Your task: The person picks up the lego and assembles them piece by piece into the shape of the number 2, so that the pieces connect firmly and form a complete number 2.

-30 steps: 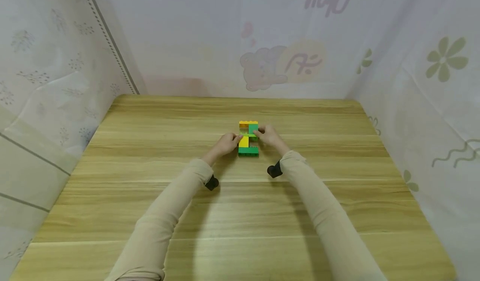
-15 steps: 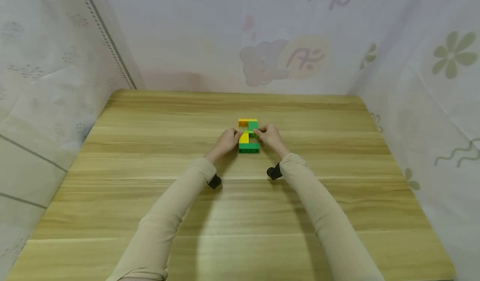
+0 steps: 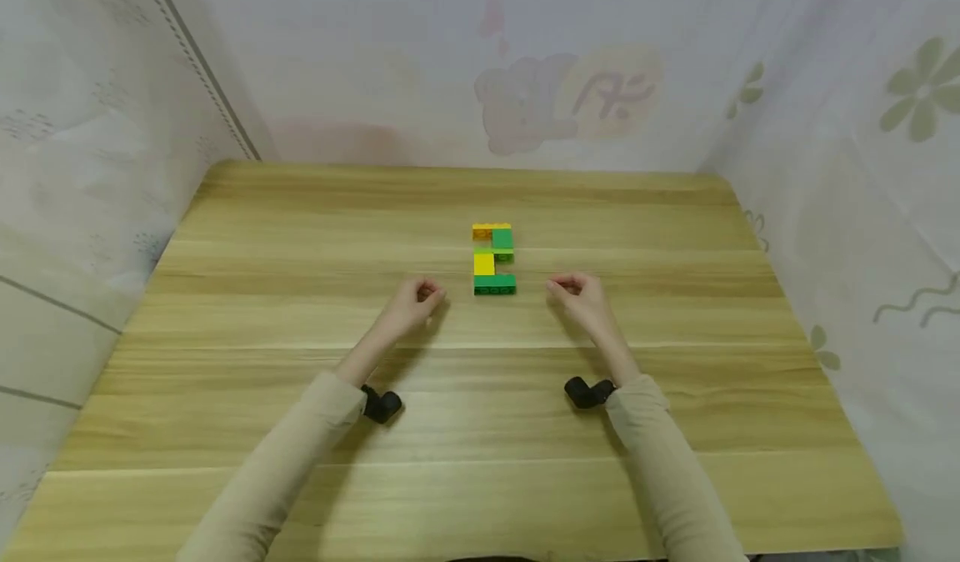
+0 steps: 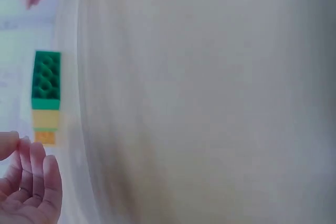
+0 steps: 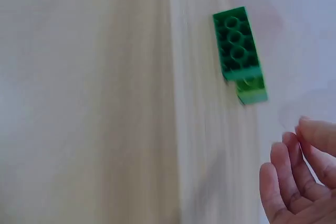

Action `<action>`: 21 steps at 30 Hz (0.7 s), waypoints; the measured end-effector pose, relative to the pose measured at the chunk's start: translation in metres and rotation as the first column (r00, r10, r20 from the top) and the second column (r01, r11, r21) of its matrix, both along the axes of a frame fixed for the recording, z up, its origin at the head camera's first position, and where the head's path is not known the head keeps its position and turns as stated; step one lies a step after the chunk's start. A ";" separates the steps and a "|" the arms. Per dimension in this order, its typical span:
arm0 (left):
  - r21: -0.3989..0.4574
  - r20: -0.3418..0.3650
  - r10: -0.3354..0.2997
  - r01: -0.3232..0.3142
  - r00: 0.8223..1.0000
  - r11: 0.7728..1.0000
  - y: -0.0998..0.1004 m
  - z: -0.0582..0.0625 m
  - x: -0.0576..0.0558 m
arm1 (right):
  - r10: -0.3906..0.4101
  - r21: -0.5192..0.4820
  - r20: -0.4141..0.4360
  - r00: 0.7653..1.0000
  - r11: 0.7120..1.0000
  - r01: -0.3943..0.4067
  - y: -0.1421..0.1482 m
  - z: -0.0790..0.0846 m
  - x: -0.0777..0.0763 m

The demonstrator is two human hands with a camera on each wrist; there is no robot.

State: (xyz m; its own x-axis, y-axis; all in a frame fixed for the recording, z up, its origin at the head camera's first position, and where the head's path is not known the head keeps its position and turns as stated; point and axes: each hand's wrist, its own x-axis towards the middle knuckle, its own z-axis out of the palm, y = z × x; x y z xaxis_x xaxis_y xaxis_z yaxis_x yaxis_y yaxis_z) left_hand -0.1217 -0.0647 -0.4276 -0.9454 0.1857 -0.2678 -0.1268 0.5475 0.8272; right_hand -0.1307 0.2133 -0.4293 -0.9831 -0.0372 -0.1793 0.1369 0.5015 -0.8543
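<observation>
A figure of joined toy building bricks lies on the wooden table, shaped like a blocky S. From back to front it has an orange brick [image 3: 482,233], a green brick [image 3: 502,238], a lime brick [image 3: 504,256], a yellow brick [image 3: 484,264] and a long green brick [image 3: 495,285] whose hollow underside faces me. My left hand [image 3: 408,305] hovers to the figure's left, fingers loosely bent and holding nothing. On the other side is my right hand [image 3: 587,302], thumb close to the forefinger, likewise holding nothing. The right wrist view shows the long green brick [image 5: 237,43] ahead of the fingertips.
The wood-grain table [image 3: 480,495] reaches back to a printed cloth [image 3: 420,62] hung on three sides. A black wrist-worn device sits at each cuff, the left device [image 3: 382,405] and the right device [image 3: 587,393].
Both hands have let go of the brick figure and drawn apart, left hand to the left, right hand to the right, both nearer to me. The figure stays on the table.
</observation>
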 end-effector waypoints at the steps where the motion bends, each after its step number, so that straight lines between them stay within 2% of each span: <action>1: -0.005 -0.019 -0.002 0.002 1.000 1.000 -0.004 0.003 0.011 | 0.003 0.025 -0.012 1.000 1.000 -0.003 0.006 0.003 0.010; 3: -0.004 -0.043 -0.001 0.001 0.999 1.000 -0.010 0.008 0.031 | 0.009 0.062 -0.026 1.000 0.998 -0.008 0.016 0.007 0.027; 5: 0.001 -0.054 -0.001 0.001 0.999 1.000 -0.012 0.013 0.045 | 0.022 0.094 -0.034 0.999 0.995 -0.019 0.023 0.010 0.041; 7: 0.011 -0.075 0.006 -0.005 0.997 1.000 -0.012 0.016 0.053 | 0.028 0.120 -0.039 0.999 0.993 -0.023 0.025 0.012 0.049; 9: 0.006 -0.116 0.002 -0.002 0.993 1.000 -0.009 0.019 0.056 | 0.035 0.129 -0.047 0.998 0.991 -0.029 0.022 0.014 0.053; 12: -0.026 -0.199 -0.027 0.022 0.980 0.999 -0.002 0.022 0.051 | 0.077 0.148 -0.065 0.995 0.987 -0.066 0.010 0.015 0.049; 15: -0.110 -0.281 -0.079 0.050 0.956 0.993 0.010 0.022 0.042 | 0.139 0.207 -0.096 0.986 0.971 -0.117 -0.004 0.014 0.041; 18: -0.223 -0.365 -0.148 0.068 0.919 0.973 0.023 0.019 0.032 | 0.212 0.305 -0.150 0.966 0.939 -0.159 -0.017 0.014 0.033; 21: -0.334 -0.418 -0.226 0.082 0.880 0.939 0.034 0.016 0.023 | 0.272 0.397 -0.179 0.946 0.899 -0.183 -0.025 0.015 0.026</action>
